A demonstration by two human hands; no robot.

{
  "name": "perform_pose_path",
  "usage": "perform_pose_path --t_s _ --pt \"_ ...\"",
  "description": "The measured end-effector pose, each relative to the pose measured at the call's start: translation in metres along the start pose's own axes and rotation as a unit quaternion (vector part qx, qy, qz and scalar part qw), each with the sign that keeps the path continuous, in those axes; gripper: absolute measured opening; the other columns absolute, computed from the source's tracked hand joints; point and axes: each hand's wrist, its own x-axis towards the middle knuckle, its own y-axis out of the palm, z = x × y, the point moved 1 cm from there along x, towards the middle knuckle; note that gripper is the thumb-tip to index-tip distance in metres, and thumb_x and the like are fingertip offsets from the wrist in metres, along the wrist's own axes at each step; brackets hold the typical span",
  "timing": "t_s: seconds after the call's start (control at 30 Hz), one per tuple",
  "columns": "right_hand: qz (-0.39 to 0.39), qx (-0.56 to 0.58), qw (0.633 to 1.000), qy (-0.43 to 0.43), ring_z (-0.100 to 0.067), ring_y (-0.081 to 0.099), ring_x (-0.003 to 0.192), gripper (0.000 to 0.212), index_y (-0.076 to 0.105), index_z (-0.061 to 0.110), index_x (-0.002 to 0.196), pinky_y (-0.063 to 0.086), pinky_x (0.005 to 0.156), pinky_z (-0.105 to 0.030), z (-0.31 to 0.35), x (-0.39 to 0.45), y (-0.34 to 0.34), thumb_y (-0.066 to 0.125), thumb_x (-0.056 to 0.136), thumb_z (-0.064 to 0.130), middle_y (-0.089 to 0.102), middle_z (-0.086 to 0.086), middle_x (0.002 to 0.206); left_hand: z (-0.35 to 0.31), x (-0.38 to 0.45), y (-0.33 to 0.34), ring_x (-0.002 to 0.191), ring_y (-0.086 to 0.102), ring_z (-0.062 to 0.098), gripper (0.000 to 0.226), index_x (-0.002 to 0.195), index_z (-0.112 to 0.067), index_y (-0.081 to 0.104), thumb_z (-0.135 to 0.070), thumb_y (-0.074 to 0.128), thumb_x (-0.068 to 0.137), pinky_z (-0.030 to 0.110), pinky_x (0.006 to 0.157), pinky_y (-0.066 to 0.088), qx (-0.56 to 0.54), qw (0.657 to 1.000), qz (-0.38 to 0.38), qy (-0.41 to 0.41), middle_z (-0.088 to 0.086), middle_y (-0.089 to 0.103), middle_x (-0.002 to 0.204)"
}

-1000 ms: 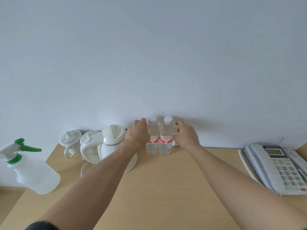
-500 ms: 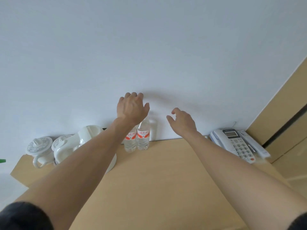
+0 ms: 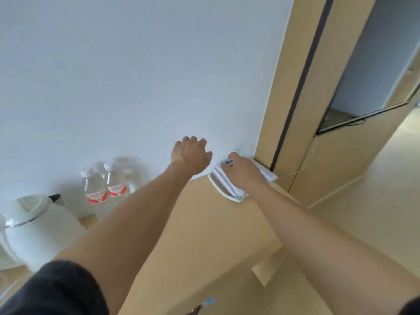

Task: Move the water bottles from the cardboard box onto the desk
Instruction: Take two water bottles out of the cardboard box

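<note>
Neither hand holds anything. Left hand (image 3: 190, 155) hangs in the air before the white wall, fingers loosely curled and pointing away. Right hand (image 3: 244, 171) lies in front of the white phone (image 3: 229, 186) at the desk's (image 3: 204, 223) far right; whether it touches the phone cannot be told, and its fingers are hidden. Two bottles (image 3: 105, 189) stand upright, touching, at the back of the desk against the wall, well left of both hands. A white kettle (image 3: 34, 226), cut off by the frame's left edge, sits further left. Motion blur softens everything.
</note>
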Motion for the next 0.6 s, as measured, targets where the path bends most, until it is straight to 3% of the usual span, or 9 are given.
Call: perform_pose_path --t_s 0.23,0.37,0.47,0.6 --pt "-0.028 -0.040 0.992 0.120 -0.032 0.058 0.117 0.041 0.050 0.021 0.130 0.045 0.082 -0.038 -0.156 -0.077 -0.079 0.044 0.101 0.049 0.062 -0.008 0.126 -0.196 -0.023 0.016 0.118 0.051 0.028 0.039 0.127 -0.018 0.056 -0.040 0.038 0.101 0.040 0.095 0.040 -0.047 0.993 0.057 0.092 0.008 0.059 0.122" --pt "-0.040 -0.046 0.976 0.211 -0.031 0.055 0.126 0.057 0.041 0.024 0.146 0.048 0.100 -0.041 -0.247 -0.137 -0.122 0.051 0.097 0.050 0.061 -0.008 0.135 -0.308 -0.043 0.024 0.115 0.055 0.031 0.037 0.121 -0.017 0.057 -0.041 0.040 0.098 0.041 0.089 0.043 -0.084 0.981 0.078 0.157 0.011 0.061 0.121" --pt "-0.061 -0.049 0.958 0.275 -0.031 0.053 0.131 0.062 0.039 0.024 0.151 0.045 0.104 -0.041 -0.311 -0.191 -0.152 0.056 0.095 0.046 0.055 -0.010 0.144 -0.390 -0.062 0.031 0.120 0.055 0.031 0.043 0.130 -0.019 0.055 -0.046 0.038 0.100 0.044 0.097 0.047 -0.079 0.969 0.111 0.208 0.010 0.060 0.129" --pt "-0.096 -0.026 0.926 0.365 -0.030 0.055 0.129 0.057 0.045 0.022 0.143 0.047 0.102 -0.041 -0.384 -0.263 -0.186 0.060 0.092 0.042 0.059 -0.011 0.138 -0.489 -0.088 0.041 0.131 0.049 0.030 0.050 0.145 -0.025 0.047 -0.047 0.037 0.101 0.046 0.105 0.040 -0.095 0.948 0.157 0.260 0.007 0.053 0.143"
